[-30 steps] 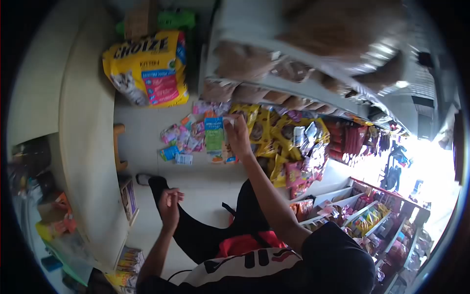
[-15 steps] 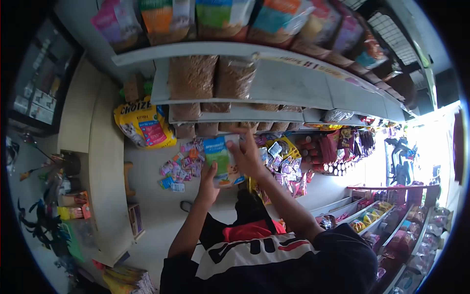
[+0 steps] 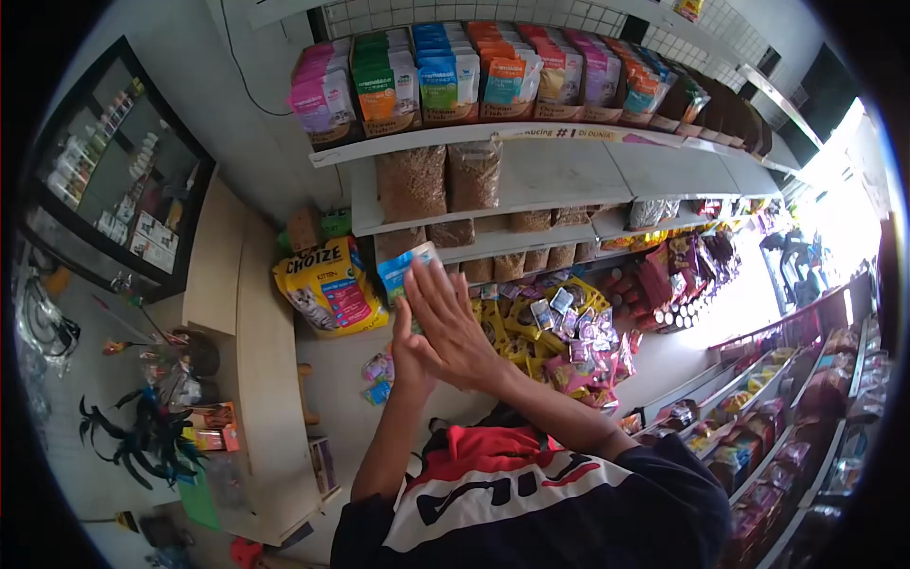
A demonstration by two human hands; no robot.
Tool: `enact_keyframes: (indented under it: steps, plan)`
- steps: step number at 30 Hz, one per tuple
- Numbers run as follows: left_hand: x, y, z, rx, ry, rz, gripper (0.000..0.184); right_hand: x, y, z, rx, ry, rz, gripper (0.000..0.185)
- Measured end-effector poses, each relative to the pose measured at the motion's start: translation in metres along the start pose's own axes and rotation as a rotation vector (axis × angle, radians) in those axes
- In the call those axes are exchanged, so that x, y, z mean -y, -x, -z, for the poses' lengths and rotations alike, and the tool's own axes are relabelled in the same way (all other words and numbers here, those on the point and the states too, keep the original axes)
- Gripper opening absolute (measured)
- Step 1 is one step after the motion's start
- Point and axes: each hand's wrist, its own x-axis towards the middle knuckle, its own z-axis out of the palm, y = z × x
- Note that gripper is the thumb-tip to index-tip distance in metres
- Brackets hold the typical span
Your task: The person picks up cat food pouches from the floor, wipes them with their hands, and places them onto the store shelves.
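One blue pouch [image 3: 398, 274], two hands [image 3: 450, 332] on it.

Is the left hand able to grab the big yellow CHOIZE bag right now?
Probably, with a stretch: nothing seems to block the front of the CHOIZE bag, though the left hand looks busy with the blue pouch.

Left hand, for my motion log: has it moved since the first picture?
Yes: the left hand has moved up-view, nearer the yellow CHOIZE bag.
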Motion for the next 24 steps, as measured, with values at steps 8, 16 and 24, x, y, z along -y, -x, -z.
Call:
enact_keyframes:
  steps: [8, 16, 24]
  plan:
    - [0.002, -0.007, -0.012, 0.205, -0.080, 0.308, 0.062, 0.012, -0.008, 0.044, -0.425, 0.208, -0.218, 0.079]
    - [0.000, -0.053, -0.117, 0.271, -0.181, 0.421, 0.065, -0.004, 0.049, 0.098, -0.282, 0.212, -0.203, 0.088]
    - [0.085, -0.052, -0.183, 0.278, -0.108, 0.317, 0.065, -0.033, 0.067, 0.169, -0.425, 0.462, -0.327, 0.087]
